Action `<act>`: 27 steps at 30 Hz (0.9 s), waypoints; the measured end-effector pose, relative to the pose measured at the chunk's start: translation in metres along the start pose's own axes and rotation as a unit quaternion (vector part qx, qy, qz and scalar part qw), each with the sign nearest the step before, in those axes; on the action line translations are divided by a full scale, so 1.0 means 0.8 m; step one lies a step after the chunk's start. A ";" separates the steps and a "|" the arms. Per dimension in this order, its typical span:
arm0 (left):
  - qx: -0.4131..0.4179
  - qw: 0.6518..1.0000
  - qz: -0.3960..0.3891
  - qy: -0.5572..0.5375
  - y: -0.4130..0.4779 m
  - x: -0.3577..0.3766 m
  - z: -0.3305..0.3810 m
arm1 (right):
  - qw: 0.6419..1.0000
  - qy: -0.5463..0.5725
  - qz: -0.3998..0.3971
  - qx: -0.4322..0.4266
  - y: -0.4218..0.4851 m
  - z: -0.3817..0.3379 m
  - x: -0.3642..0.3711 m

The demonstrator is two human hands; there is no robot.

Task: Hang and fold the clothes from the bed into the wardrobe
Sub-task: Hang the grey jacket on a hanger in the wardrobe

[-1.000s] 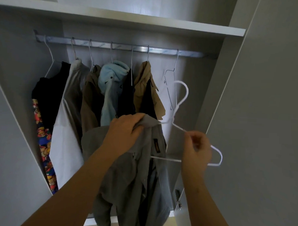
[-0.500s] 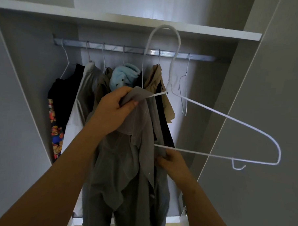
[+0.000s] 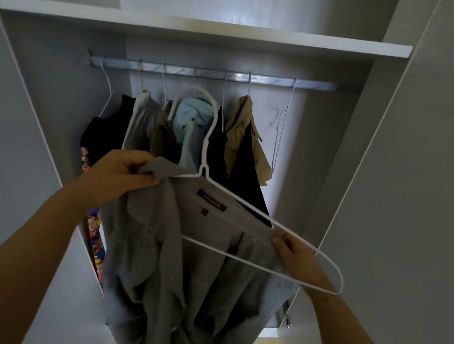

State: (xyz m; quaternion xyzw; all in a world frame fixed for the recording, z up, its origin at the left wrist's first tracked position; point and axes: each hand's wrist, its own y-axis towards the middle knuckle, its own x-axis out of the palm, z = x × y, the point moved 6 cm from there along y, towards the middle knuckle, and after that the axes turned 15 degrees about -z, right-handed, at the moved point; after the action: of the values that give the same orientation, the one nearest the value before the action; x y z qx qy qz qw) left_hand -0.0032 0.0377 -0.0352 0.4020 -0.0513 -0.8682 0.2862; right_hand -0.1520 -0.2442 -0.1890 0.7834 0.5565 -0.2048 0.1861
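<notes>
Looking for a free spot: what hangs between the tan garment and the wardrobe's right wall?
Only an empty wire hanger on the rail, per the head view.

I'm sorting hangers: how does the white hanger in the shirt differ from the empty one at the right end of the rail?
The white hanger is thick and white; the empty hanger is thin grey wire. The white hanger lies tilted, partly inside the shirt that the left hand and right hand grip; the empty hanger hangs bare from the rail. Both are hooked wire hangers.
</notes>
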 end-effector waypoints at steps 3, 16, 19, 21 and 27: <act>-0.025 0.999 -0.031 0.017 -0.007 -0.006 -0.010 | 1.000 -0.023 0.007 -0.012 -0.005 -0.003 -0.002; -0.136 0.911 -0.125 0.370 0.001 0.038 -0.047 | 0.986 -0.155 -0.015 0.065 0.000 -0.008 -0.009; -0.156 0.876 -0.059 0.454 0.007 0.054 -0.039 | 0.987 -0.140 -0.023 0.074 0.002 -0.020 -0.005; -0.158 0.884 0.020 0.440 0.008 0.057 -0.029 | 0.990 -0.116 -0.048 0.069 0.003 -0.031 0.002; -0.159 0.922 0.125 0.329 0.007 0.071 -0.019 | 0.975 -0.088 -0.204 -0.010 -0.003 -0.083 0.049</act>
State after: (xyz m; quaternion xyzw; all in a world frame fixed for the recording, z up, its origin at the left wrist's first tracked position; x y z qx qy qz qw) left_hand -0.0193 0.0045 -0.0817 0.6049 0.1343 -0.6407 0.4534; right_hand -0.1352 -0.1778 -0.1537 0.6302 0.6881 -0.3011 0.1966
